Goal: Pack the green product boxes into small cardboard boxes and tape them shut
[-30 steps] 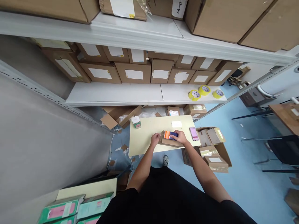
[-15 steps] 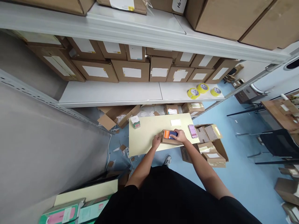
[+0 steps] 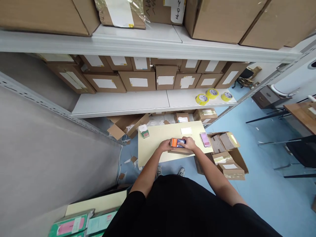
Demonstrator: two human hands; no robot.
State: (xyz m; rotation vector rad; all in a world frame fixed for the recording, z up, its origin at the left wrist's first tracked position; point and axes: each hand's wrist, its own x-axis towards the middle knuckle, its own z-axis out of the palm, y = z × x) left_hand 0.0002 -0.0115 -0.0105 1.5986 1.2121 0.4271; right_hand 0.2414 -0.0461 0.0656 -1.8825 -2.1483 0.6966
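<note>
Left hand at orange end of orange-blue pack, grip too small to tell. Pack sits at open small cardboard box on yellow table. Right hand clasps its blue end. Pink stack blurred.

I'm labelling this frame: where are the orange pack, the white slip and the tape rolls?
orange pack (image 3: 175, 142), head view, its orange end.
white slip (image 3: 186, 131), head view, its middle.
tape rolls (image 3: 201, 99), head view, top face of the leftmost roll.
</note>
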